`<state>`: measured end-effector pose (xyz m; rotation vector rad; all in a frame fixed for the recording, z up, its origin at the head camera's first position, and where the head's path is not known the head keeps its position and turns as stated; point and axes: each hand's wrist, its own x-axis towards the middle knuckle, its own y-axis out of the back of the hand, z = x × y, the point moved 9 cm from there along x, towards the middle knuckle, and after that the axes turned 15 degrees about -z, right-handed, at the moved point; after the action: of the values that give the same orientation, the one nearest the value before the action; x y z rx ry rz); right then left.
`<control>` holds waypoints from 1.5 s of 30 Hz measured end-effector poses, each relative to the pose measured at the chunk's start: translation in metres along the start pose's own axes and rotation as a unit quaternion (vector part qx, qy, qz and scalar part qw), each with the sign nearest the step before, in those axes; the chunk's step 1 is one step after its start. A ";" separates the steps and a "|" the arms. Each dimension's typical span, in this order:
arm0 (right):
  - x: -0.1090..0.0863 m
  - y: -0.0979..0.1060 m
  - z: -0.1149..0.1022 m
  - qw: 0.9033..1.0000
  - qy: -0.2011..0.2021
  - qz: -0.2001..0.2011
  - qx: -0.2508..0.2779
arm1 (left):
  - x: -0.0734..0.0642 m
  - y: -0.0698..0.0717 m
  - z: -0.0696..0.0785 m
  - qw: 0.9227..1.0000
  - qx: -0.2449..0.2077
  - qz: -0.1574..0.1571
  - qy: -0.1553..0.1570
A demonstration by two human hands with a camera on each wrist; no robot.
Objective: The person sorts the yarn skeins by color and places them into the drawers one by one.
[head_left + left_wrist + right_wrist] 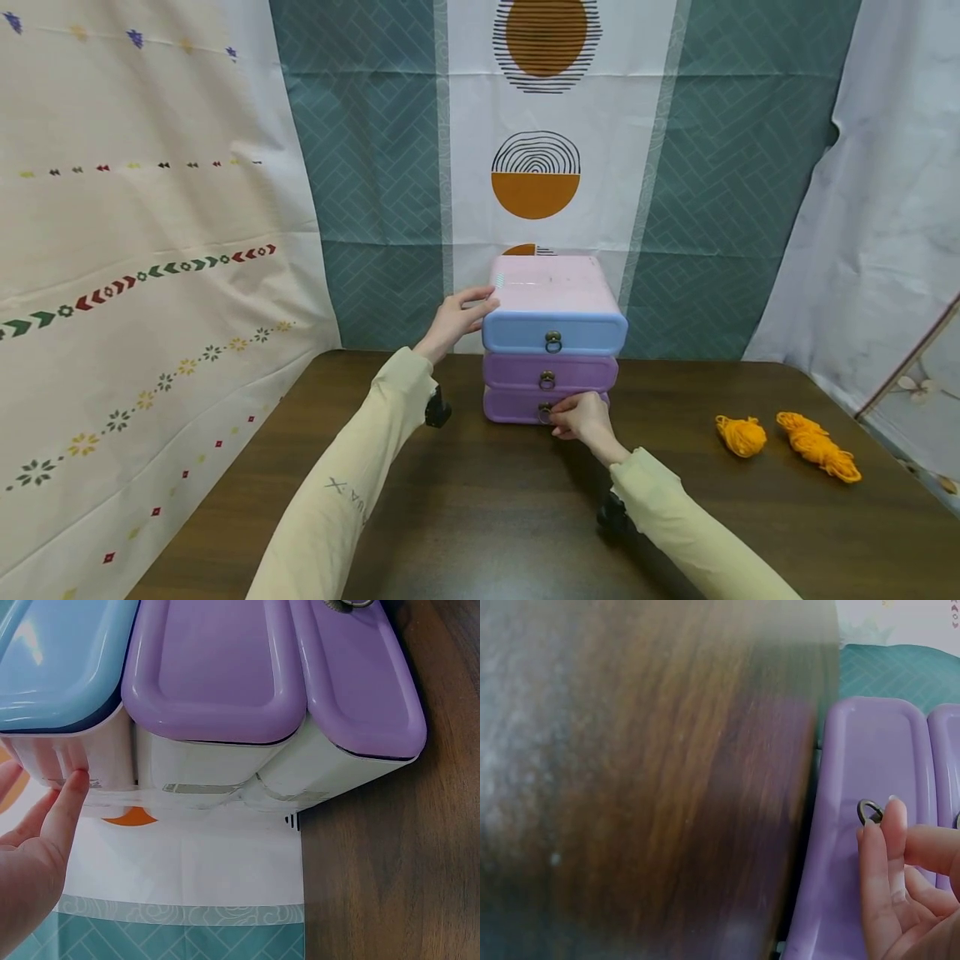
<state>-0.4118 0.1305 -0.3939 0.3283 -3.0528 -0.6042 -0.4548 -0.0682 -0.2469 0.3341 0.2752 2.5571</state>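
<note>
A stack of three small drawers stands on the table: a light blue drawer (517,333) on top under a pink lid (555,283), with a purple middle drawer (513,372) and a purple bottom drawer (510,405) below. All three drawer fronts look closed. My left hand (459,321) rests its extended fingers against the upper left side of the stack, fingertips (77,780) on the pink casing just behind the blue front. Low at the front, my right hand (587,417) pinches the bronze ring pull (867,813) of the bottom drawer between its fingers.
To the right of the stack lie a ball of orange yarn (741,436) and a twisted orange skein (819,447) on the brown wooden table (480,500). A patterned curtain (375,167) hangs right behind the stack, and a printed cloth (150,292) borders the left side.
</note>
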 end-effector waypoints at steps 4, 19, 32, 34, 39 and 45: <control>-0.002 0.001 0.001 1.000 -0.004 -0.002 0.000 | 0.009 0.006 -0.014 1.000 0.000 0.009 0.000; -0.010 0.000 0.004 1.000 -0.011 -0.011 0.013 | 0.009 0.007 -0.015 1.000 0.008 0.024 -0.008; -0.022 -0.003 0.005 0.998 -0.001 -0.015 0.059 | 0.011 0.007 -0.016 1.000 0.012 0.024 -0.001; -0.023 -0.003 0.005 0.998 -0.002 -0.014 0.058 | 0.011 0.006 -0.016 1.000 0.005 0.020 -0.002; -0.028 -0.003 0.007 0.998 -0.007 -0.013 0.058 | 0.011 0.005 -0.015 1.000 0.000 0.014 -0.004; -0.034 -0.004 0.006 0.998 -0.008 -0.018 0.052 | 0.012 0.008 -0.018 0.999 0.017 0.028 -0.001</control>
<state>-0.3779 0.1366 -0.3999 0.3819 -3.1066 -0.4538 -0.4735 -0.0705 -0.2594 0.3626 0.3134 2.6098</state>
